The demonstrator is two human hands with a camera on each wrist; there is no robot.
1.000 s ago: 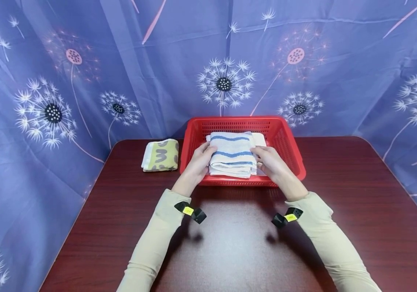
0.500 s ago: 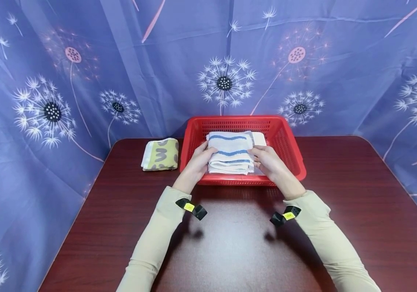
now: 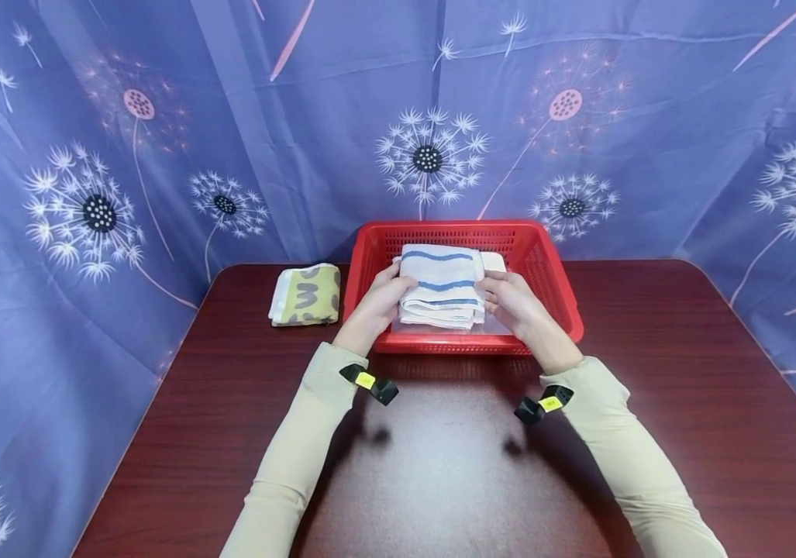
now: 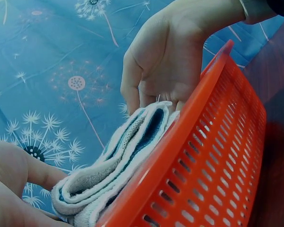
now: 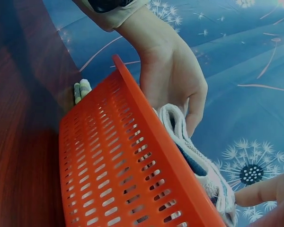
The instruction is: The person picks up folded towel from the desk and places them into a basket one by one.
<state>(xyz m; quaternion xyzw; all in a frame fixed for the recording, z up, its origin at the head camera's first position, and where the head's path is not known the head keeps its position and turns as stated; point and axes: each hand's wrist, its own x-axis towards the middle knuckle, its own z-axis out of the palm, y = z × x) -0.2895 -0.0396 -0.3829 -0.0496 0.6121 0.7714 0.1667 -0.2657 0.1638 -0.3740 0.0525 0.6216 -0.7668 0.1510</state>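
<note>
A folded white towel with blue stripes (image 3: pixel 442 267) lies in the red basket, level with its front rim. My left hand (image 3: pixel 374 304) grips the towel's left edge, thumb on top and fingers underneath. On the opposite edge, my right hand (image 3: pixel 519 308) holds it the same way. The layered folds of the towel (image 4: pixel 128 156) show just above the basket rim in the left wrist view. Its underside is hidden. Some white material (image 3: pixel 494 262) shows beneath and behind the towel; its kind is unclear.
The red perforated plastic basket (image 3: pixel 556 291) stands at the back of the dark wooden table (image 3: pixel 432 465). To its left lies a folded green and grey patterned towel (image 3: pixel 307 294). A blue dandelion-print curtain (image 3: pixel 342 139) hangs behind the table.
Both hands have shifted slightly away from me, carrying the striped towel a little farther back over the basket. The green towel and the basket have stayed put.
</note>
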